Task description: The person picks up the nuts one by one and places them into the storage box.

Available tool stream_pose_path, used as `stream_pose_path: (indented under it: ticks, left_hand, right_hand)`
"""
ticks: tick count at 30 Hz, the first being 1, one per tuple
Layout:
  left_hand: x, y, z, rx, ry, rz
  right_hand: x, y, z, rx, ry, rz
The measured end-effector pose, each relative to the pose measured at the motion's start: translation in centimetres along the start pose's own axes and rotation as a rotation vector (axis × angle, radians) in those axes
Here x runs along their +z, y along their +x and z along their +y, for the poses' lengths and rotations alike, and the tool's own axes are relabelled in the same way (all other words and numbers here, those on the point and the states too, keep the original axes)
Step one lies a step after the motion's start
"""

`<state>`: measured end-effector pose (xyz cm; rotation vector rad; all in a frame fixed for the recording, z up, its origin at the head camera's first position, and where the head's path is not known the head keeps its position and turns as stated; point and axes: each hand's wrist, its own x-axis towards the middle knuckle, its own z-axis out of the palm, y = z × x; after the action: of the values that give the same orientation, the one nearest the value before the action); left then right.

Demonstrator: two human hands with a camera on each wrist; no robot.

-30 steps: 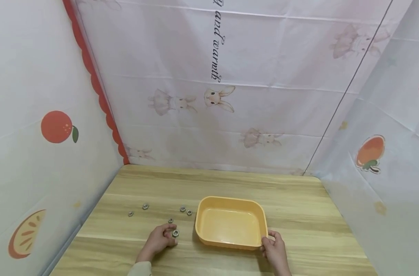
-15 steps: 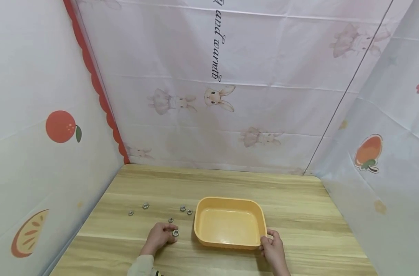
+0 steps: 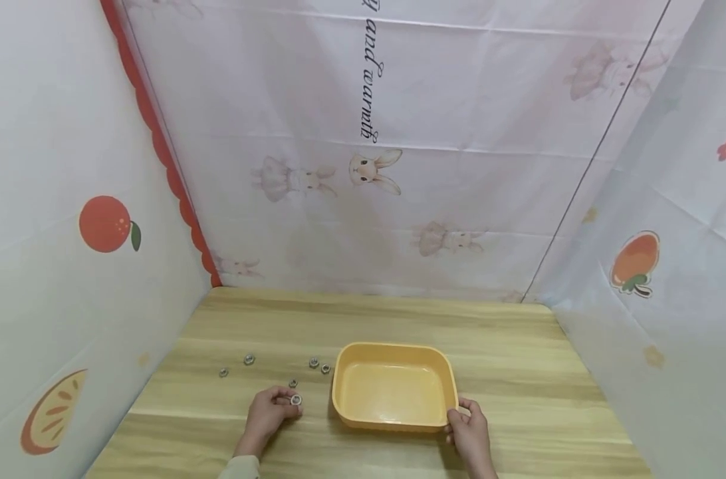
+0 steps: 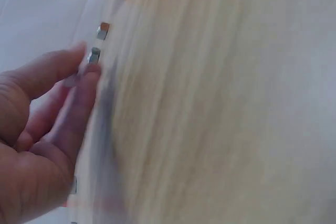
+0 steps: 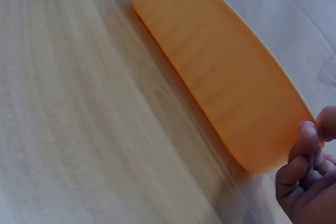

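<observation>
My left hand (image 3: 268, 414) pinches a metal hex nut (image 3: 296, 400) between thumb and fingertips, low over the wooden table. In the left wrist view, the fingertips (image 4: 92, 70) reach up close to a nut (image 4: 94, 55); whether it is the pinched one I cannot tell. Just beyond that hand lies a small nut (image 3: 293, 383). My right hand (image 3: 471, 429) grips the near right corner of a yellow plastic basin (image 3: 393, 426), thumb at the rim and fingers curled outside. The right wrist view shows that grip on the basin's wall (image 5: 210, 72).
Two nuts, one larger (image 3: 314, 362) and one smaller (image 3: 325, 368), lie left of the basin. Farther left are another nut (image 3: 249, 359) and a small one (image 3: 223, 372). Printed cloth walls (image 3: 363, 199) border the table (image 3: 518, 372) at the back and sides.
The left thumb and fingers have closed on the nut, which has shifted slightly left with the hand. The right hand keeps its grip on the basin. The head view has shifted slightly.
</observation>
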<state>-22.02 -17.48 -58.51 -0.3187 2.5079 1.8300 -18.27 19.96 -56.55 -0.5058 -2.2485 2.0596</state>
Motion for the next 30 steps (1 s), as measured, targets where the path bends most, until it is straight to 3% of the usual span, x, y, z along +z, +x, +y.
stream_pose_path:
  ticks: [3, 6, 14, 20, 30]
  left_hand:
    - [0.1, 0.0, 0.3, 0.000, -0.090, 0.064]
    - [0.1, -0.2, 0.8, -0.002, -0.130, 0.082]
    - [0.3, -1.2, 2.1, -0.004, -0.118, 0.086]
    - [1.0, -1.6, 3.8, 0.034, -0.103, 0.070]
    - [2.9, -2.1, 7.1, 0.098, -0.184, -0.007]
  right_hand:
    - [0.3, 0.0, 0.2, -0.003, 0.013, 0.029]
    - [0.4, 0.0, 0.2, -0.005, 0.014, 0.053]
    - [0.5, -0.2, 0.5, 0.011, 0.022, 0.109]
    - [0.4, -0.2, 0.3, 0.052, 0.035, 0.077]
    - [-1.3, 0.7, -1.7, -0.053, -0.271, -0.053]
